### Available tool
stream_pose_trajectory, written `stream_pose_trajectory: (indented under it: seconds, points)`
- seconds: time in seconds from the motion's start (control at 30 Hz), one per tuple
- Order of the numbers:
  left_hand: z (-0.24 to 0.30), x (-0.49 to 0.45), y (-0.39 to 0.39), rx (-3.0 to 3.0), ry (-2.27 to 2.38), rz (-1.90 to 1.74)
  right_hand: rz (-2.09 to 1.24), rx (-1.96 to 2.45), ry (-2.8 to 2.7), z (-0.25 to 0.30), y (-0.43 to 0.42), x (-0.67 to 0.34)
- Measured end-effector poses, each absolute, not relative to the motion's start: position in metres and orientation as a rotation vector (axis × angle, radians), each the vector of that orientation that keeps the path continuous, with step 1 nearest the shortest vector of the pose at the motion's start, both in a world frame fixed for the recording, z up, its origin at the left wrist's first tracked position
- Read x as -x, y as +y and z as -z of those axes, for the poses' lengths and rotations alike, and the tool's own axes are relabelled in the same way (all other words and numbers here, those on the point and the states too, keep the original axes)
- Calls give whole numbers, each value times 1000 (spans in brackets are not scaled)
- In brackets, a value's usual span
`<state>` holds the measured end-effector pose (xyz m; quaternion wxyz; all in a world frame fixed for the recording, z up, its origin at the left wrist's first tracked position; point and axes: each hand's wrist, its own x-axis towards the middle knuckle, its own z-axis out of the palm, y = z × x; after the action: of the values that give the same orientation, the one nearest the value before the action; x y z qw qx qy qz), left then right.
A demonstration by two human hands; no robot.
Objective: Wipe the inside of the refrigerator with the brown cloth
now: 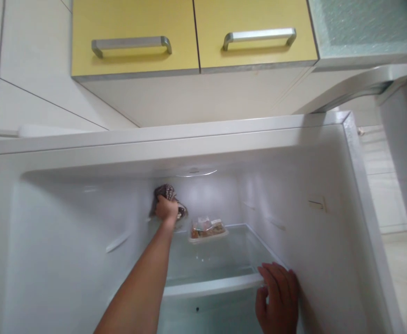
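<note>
My left hand (pixel 166 208) reaches deep into an open white fridge and is closed round a grey patterned cloth (pixel 165 190), which it presses against the back wall near the upper left corner. My right hand (pixel 278 297) rests at the front right end of the glass shelf (pixel 217 283), fingers curled over its white edge by the right inner wall. A wrapped tray of food (pixel 207 229) sits at the back of that shelf, just right of the cloth.
The fridge's inner walls (pixel 67 250) are white with shelf rails. Above the fridge hang yellow cupboards with metal handles (pixel 131 44). The open fridge door (pixel 403 153) stands at the right, with tiled floor beyond.
</note>
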<state>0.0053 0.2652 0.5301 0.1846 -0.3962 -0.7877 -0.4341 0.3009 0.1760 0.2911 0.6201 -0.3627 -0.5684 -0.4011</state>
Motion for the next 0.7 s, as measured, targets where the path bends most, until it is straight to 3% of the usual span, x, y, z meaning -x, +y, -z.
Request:
stream_pose_trajectory:
  seconds: [0.17, 0.43, 0.7]
  points:
    - [-528, -68, 285, 1374, -1962, 1098, 897, 842, -1269, -291, 177, -298]
    - [-511, -152, 306, 2137, -1293, 546, 934, 838, -1289, -292, 177, -301]
    - [-522, -84, 289, 1861, -1587, 660, 939, 842, -1308, -290, 177, -303]
